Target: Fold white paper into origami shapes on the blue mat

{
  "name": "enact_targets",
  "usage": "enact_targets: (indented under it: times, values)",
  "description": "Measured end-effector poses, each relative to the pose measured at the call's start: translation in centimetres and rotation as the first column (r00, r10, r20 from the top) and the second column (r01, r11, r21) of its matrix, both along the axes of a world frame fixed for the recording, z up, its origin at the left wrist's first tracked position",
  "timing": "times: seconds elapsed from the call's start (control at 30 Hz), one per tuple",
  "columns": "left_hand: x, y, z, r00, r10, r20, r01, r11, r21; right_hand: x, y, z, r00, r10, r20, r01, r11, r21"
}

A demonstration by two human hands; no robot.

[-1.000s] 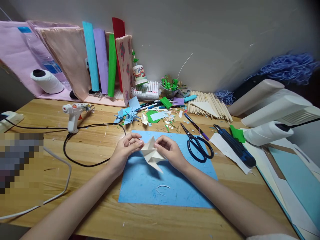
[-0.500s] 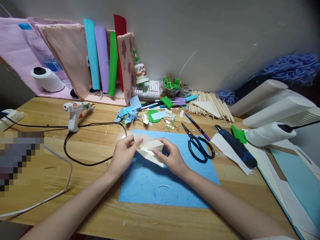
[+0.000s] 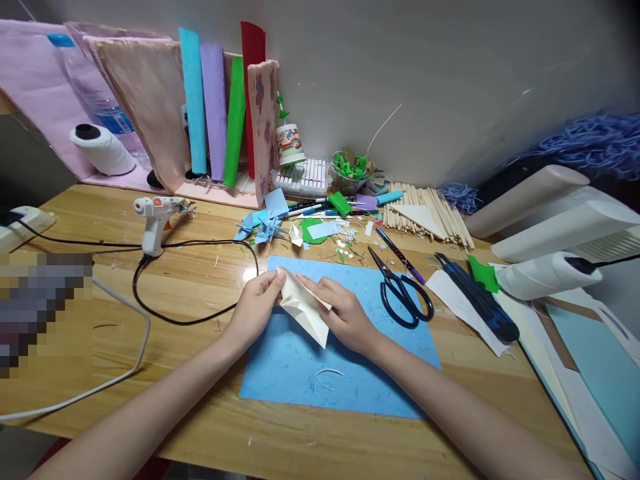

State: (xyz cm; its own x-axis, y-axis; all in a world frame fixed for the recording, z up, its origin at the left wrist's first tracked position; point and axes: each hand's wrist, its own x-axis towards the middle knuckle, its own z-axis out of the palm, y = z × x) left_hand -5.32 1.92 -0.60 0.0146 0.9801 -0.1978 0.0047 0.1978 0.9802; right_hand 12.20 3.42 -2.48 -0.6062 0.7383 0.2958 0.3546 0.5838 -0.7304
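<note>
A cream folded paper piece (image 3: 303, 308) is held over a blue paper sheet (image 3: 350, 373) on the wooden table. My left hand (image 3: 254, 307) pinches its left corner with thumb and fingers closed. My right hand (image 3: 343, 313) lies across the paper's right side, its index finger stretched along the upper fold and the other fingers curled behind it. The lower point of the paper sticks out toward me between the hands.
Black scissors (image 3: 403, 293) lie right of the blue sheet, by a dark blue cutter (image 3: 477, 307). A white glue gun (image 3: 154, 220) with a black cord stands at the left. Wooden sticks (image 3: 425, 213), markers, paper scraps and standing coloured paper rolls (image 3: 215, 110) fill the back. White rolls (image 3: 540, 273) lie at the right.
The folded paper has been turned and flattened between the hands. My right hand moved from pinching its right tip to lying over it with the index finger along the fold.
</note>
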Motion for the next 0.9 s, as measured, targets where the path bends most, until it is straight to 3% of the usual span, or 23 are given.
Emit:
enact_targets:
  times: [0.23,0.47,0.73,0.9]
  values:
    - [-0.06,0.03,0.27,0.998,-0.022,-0.054,0.023,1.0,0.012,0.06,-0.08,-0.26,0.984,0.019,0.18,-0.057,0.976,0.21]
    - [0.05,0.11,-0.08,0.997,-0.001,0.077,0.008,0.996,-0.089,-0.01,-0.42,0.06,0.946,0.022,0.322,-0.115,0.955,0.273]
    - [-0.28,0.0,-0.12,0.992,-0.032,-0.125,0.037,0.999,0.038,-0.24,-0.73,-0.21,0.977,-0.021,0.213,-0.041,0.959,0.281]
    - [-0.06,-0.16,0.14,0.995,-0.096,-0.028,0.096,0.995,-0.005,-0.28,-0.87,-0.41,0.989,-0.049,0.139,0.018,0.977,0.213]
